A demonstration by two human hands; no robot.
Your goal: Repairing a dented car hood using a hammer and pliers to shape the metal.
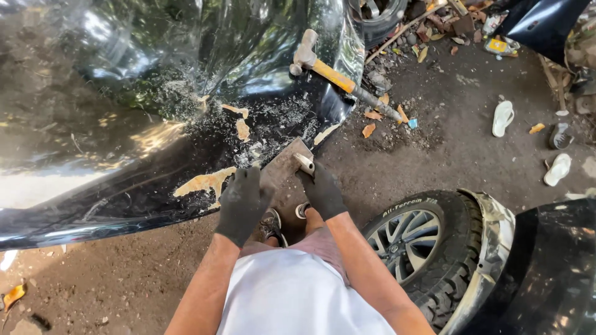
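Near the middle of the frame both gloved hands work a flat metal scraper [284, 166] against the lower edge of a glossy black car panel [124, 124] that fills the upper left. The left hand [242, 201] presses flat on the blade's left side, fingers spread rather than wrapped; the right hand [321, 189] is closed around the scraper's short handle. Tan patches of filler [205, 182] and pale flakes cling to the panel just left of and above the blade. A hammer [338, 77] with a yellow-banded handle lies on the panel's upper right edge, its handle end pointing down toward the dirt floor [447, 142]. A wheel [428, 245] stands at lower right, well apart from the hands, with sandals scattered farther right.

The risk, as I judge it: the blade seems tilted steeply — a hard push could gouge the paint or slip off the curved edge, taking the flat left hand with it. The hammer looks loosely perched and might slide off if the panel is jolted.
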